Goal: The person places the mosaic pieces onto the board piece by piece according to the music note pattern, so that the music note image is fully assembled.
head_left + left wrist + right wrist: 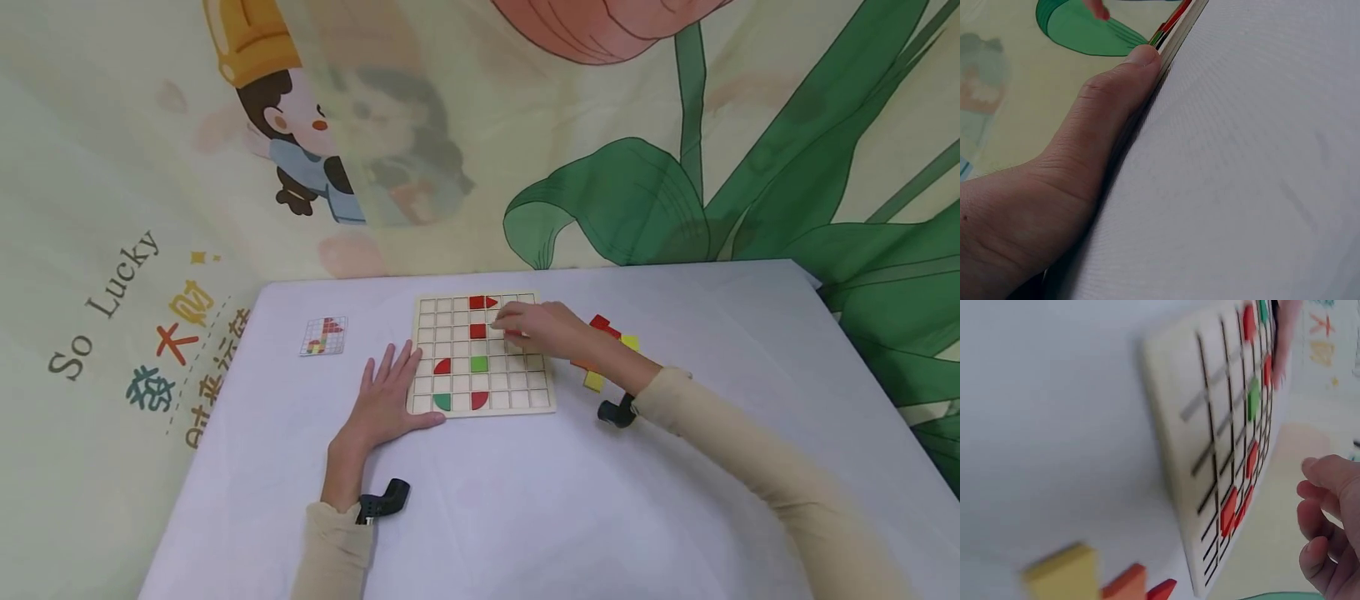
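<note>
A light wooden grid board (444,335) lies on the table with red and green tiles in some squares. My left hand (381,406) rests spread along its left side, the thumb at the front edge; the left wrist view shows this thumb (1094,115) against the board's edge. Over the board's right half reaches my right hand (542,327), fingers bent, fingertips beside a red square tile (477,332). In the right wrist view its fingers (1311,515) curl near the thumb; I cannot tell whether they pinch a small tile. Another red tile (512,334) shows partly under this hand.
Loose red, orange and yellow tiles (594,381) lie right of the board, partly behind my right forearm. A small printed pattern card (324,337) lies to the left. Behind the white-covered table (480,517) hangs a printed cloth (615,200).
</note>
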Motion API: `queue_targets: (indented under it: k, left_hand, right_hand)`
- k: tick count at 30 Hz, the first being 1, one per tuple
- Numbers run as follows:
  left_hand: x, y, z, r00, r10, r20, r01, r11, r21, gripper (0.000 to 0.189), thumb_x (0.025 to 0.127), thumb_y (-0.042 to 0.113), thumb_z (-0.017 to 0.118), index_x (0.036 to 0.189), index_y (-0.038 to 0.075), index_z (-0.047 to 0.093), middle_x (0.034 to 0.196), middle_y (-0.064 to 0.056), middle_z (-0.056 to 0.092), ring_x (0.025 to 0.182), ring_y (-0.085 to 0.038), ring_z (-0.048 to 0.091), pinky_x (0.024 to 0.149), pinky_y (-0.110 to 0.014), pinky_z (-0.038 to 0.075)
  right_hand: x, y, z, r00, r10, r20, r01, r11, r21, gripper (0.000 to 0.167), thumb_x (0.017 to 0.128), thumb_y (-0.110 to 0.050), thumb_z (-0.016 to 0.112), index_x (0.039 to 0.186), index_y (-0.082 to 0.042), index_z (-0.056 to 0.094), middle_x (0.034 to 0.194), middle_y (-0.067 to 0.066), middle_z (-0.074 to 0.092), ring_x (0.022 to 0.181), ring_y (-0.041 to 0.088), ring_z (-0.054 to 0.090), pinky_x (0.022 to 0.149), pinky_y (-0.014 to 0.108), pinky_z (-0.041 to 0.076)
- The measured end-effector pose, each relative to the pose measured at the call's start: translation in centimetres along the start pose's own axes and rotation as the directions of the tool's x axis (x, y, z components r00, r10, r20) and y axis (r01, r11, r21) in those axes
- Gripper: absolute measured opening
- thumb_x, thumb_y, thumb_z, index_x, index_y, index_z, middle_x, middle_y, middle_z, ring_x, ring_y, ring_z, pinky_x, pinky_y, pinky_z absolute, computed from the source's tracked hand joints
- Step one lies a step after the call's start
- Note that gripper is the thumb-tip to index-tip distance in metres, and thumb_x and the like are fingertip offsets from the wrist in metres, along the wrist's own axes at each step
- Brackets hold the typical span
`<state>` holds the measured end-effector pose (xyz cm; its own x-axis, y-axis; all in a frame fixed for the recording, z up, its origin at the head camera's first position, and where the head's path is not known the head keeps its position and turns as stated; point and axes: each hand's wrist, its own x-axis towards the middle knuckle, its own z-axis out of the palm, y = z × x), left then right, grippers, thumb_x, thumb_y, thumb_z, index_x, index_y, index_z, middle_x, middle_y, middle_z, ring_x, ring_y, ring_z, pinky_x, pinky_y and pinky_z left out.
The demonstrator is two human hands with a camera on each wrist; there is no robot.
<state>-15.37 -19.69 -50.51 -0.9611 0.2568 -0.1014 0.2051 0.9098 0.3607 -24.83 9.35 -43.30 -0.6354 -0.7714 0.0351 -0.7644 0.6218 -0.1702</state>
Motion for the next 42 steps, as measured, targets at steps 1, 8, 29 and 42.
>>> queue_targets:
  k: [1,8,29,42]
  left_hand:
    - [0.1,0.0,-0.1,1.000,0.002,-0.001,-0.002,1.000,-0.002,0.114,0.073,0.069,0.068,0.157,0.017,0.012,0.166,-0.004,0.004,0.153,-0.031,-0.003,0.122,-0.057,-0.002]
    - [0.1,0.1,-0.3,1.000,0.000,-0.003,0.000,1.000,-0.004,0.113,0.073,0.067,0.069,0.157,0.016,0.013,0.166,-0.005,0.005,0.153,-0.032,-0.003,0.121,-0.058,-0.002]
    - [0.0,-0.1,0.0,1.000,0.000,0.000,0.000,1.000,0.000,0.113,0.072,0.068,0.069,0.157,0.016,0.014,0.166,-0.005,0.005,0.153,-0.033,-0.002,0.121,-0.058,-0.001]
    - [0.1,-0.1,0.2,1.000,0.022,-0.021,-0.022,1.000,-0.005,0.113,0.072,0.066,0.070,0.156,0.014,0.016,0.166,-0.007,0.008,0.153,-0.035,0.000,0.121,-0.059,0.001]
  right_hand:
    - [-1.0,-0.5,0.1,1.000,-0.018,0.005,0.018,1.000,-0.026,0.034,0.090,-0.020,0.069,0.124,-0.018,0.067,0.123,0.001,0.066,0.080,0.017,0.070,0.063,0.024,0.055]
    - [-7.0,-2.7,1.3,0.994,-0.099,0.044,0.102,0.991,-0.086,0.042,0.088,-0.024,0.072,0.128,-0.021,0.064,0.120,-0.001,0.067,0.053,0.007,0.052,0.048,0.011,0.033]
    - [-15.6,-1.2,2.5,0.962,0.176,-0.208,-0.161,0.983,0.087,0.039,0.077,-0.020,0.082,0.115,-0.019,0.072,0.110,-0.003,0.070,0.079,0.008,0.068,0.049,0.011,0.037]
    - [-15.6,2.2,2.9,0.938,0.334,-0.094,-0.326,0.941,0.092,0.034,0.084,-0.009,0.074,0.117,-0.015,0.071,0.114,0.003,0.066,0.083,0.014,0.064,0.056,0.017,0.047]
